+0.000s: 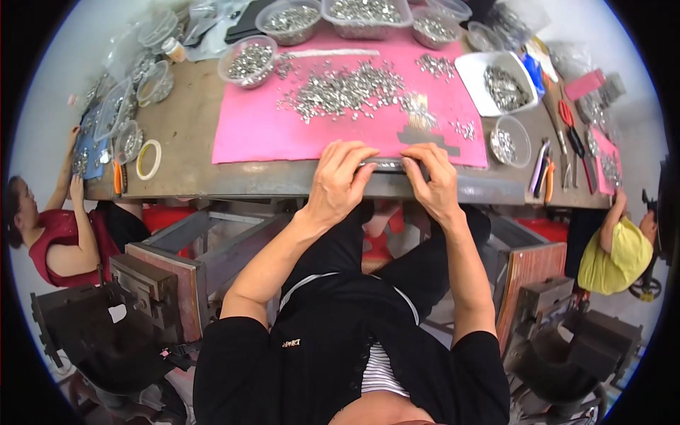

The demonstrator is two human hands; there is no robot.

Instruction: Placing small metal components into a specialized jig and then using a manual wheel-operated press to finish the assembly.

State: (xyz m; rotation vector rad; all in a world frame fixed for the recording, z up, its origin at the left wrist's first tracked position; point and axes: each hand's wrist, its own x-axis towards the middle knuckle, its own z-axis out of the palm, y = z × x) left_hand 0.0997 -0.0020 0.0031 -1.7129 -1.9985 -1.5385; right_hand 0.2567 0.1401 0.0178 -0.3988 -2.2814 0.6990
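Observation:
At the table's front edge, my left hand (337, 173) and my right hand (433, 178) face each other, fingers bent and closed. Between them lies a narrow silvery metal strip (383, 165), each hand gripping one end; my fingers cover its ends. Just beyond is a pink mat (258, 134) bearing a loose heap of small shiny metal pieces (347, 91). Flat grey bars (428, 139) rest on the mat past my right hand, below some thin pale strips (419, 110).
Clear tubs (248, 62) and a white tray (462, 67) of metal pieces ring the mat. Red-handled pliers (565, 113) and other tools lie right; a tape roll (149, 159) lies left. One person (60, 237) sits at far left, another (616, 258) at far right.

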